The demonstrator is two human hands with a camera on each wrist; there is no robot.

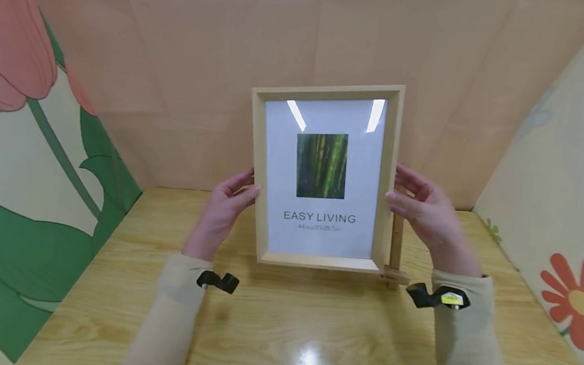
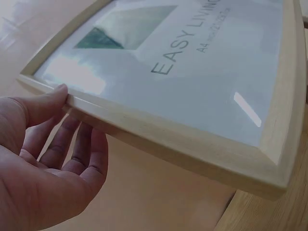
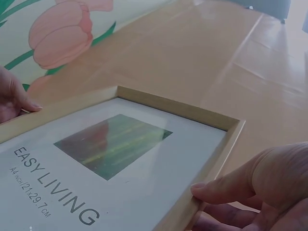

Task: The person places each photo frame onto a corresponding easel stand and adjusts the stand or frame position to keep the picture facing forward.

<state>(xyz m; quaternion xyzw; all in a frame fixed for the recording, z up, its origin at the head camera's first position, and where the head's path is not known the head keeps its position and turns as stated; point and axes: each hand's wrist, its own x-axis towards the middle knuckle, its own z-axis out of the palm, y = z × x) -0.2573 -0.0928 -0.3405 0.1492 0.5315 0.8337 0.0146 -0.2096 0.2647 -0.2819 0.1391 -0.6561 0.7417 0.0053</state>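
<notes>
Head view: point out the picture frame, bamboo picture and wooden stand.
Picture frame (image 1: 318,262): head view, on its bottom rail.
Bamboo picture (image 1: 322,166): head view, at its middle.
Wooden stand (image 1: 397,241): head view, on its upright.

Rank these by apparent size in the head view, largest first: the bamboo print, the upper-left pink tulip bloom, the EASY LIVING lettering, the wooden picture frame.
1. Wooden picture frame
2. Pink tulip bloom, counting only the part inside the view
3. Bamboo print
4. EASY LIVING lettering
</notes>
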